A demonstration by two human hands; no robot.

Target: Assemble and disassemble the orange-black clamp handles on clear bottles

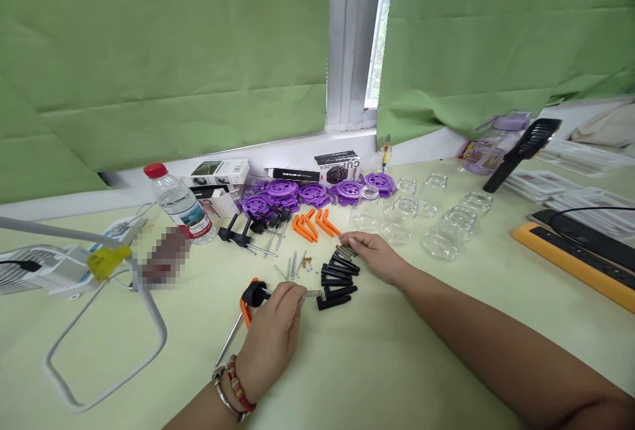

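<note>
My left hand point(280, 324) is closed in a pinch, and a small coil spring point(313, 294) sticks out to the right of its fingertips. Just left of those fingers lie a black knob point(255, 293) with a metal rod and an orange angled lever point(245, 314); whether the hand touches them is hidden. My right hand point(370, 250) reaches to a small group of springs point(346, 252), fingertips at their upper edge. What its fingers grip, if anything, I cannot make out. Below the springs, several black tubular handles point(337, 278) lie in a fanned row between both hands.
Purple discs point(297, 193), orange levers point(315, 223) and black-headed rods point(243, 238) lie farther back. Thin pins point(294, 264) and brass bits point(308, 262) are nearer. Clear plastic cups point(441, 243) stand right; a water bottle point(181, 205) and lamp frame point(159, 324) are left.
</note>
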